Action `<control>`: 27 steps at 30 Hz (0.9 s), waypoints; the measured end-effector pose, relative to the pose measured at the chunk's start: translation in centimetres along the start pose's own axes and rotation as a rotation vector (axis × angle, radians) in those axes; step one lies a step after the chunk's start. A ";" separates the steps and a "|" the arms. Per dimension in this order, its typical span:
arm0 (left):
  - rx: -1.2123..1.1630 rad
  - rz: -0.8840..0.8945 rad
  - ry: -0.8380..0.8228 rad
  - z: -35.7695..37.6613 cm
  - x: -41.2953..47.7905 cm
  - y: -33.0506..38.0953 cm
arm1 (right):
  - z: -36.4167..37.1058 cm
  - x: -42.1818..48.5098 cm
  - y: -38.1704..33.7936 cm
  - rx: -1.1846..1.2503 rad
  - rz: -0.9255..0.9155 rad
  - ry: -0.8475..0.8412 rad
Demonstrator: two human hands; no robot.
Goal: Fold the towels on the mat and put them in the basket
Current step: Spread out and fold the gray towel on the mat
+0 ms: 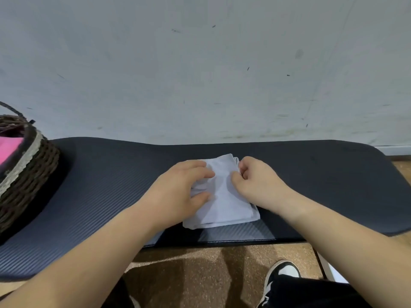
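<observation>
Two bare hands meet over a folded white towel (224,203) that lies on the dark ribbed mat (106,187), somewhat right of the mat's middle and nearer its front edge than the wall. The left hand (178,190) lies on the towel's left half with its fingers stretched out and slightly spread, the thumb set lower on the cloth. It presses down rather than grasps. The right hand (260,181) sits at the towel's far right edge with its fingers curled in. It appears to pinch the stacked layers there between thumb and forefinger, though the fingertips are tucked out of sight. The towel shows several layers along its near edge and at its far right corner, and its near right corner sticks out past the right wrist.

Well apart to the left, a dark woven basket (29,174) stands on the mat's left end, with a pale band round its rim and a dark handle rising behind. A pink cloth (9,150) lies inside it, only partly in view at the picture's edge. Behind the mat rises a pale, scuffed wall (200,63). In front of the mat is a brown speckled floor (189,270), where a black and white shoe (282,274) shows beside a black trouser leg (311,292) at the lower right.
</observation>
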State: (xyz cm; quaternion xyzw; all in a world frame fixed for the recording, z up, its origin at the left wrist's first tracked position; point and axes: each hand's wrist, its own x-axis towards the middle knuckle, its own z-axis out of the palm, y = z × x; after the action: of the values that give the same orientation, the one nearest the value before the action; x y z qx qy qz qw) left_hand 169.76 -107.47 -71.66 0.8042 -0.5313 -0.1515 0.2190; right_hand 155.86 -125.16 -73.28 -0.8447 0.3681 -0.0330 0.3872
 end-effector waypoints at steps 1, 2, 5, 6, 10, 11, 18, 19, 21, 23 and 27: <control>-0.012 0.017 0.000 0.1 -0.1 -0.1 | -0.1 0.1 0.1 -0.007 0.009 0.001; -0.006 0.037 -0.005 0.2 -0.1 -0.1 | -0.3 0.2 0.3 -0.029 0.024 0.001; 0.066 0.045 -0.142 1.1 0.2 0.0 | -0.8 0.5 1.1 -0.191 0.074 0.008; 0.130 0.047 -0.212 1.5 0.3 0.1 | -0.9 0.5 1.4 -0.242 0.082 0.018; 0.276 0.042 -0.310 2.7 0.4 0.1 | -1.6 0.1 1.8 -0.254 -0.148 0.092; 0.275 0.051 -0.301 2.8 0.3 -0.2 | -1.7 -0.1 1.8 -0.254 -0.246 0.064; 0.030 0.029 -0.051 1.9 -1.1 -1.2 | -1.4 -0.9 2.8 -0.546 -0.183 -0.333; 0.040 -0.038 0.063 1.8 -1.2 -1.2 | -1.4 -0.9 2.9 -0.536 -0.166 -0.321; 0.161 -0.219 0.167 1.7 -1.0 -0.8 | -1.9 -1.0 2.7 -0.534 -0.159 -0.293; 0.252 -0.360 0.098 2.1 -0.8 -0.1 | -2.7 -1.1 2.5 -0.531 -0.159 -0.295; 0.146 -0.415 0.061 3.0 -0.5 0.7 | -4.3 -1.2 2.8 -0.569 -0.112 -0.376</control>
State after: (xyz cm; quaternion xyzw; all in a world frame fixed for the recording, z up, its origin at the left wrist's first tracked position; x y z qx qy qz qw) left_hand 167.58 -107.79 -73.83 0.9142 -0.3573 -0.1302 0.1402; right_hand 151.85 -128.27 -71.85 -0.9291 0.2377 0.2059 0.1948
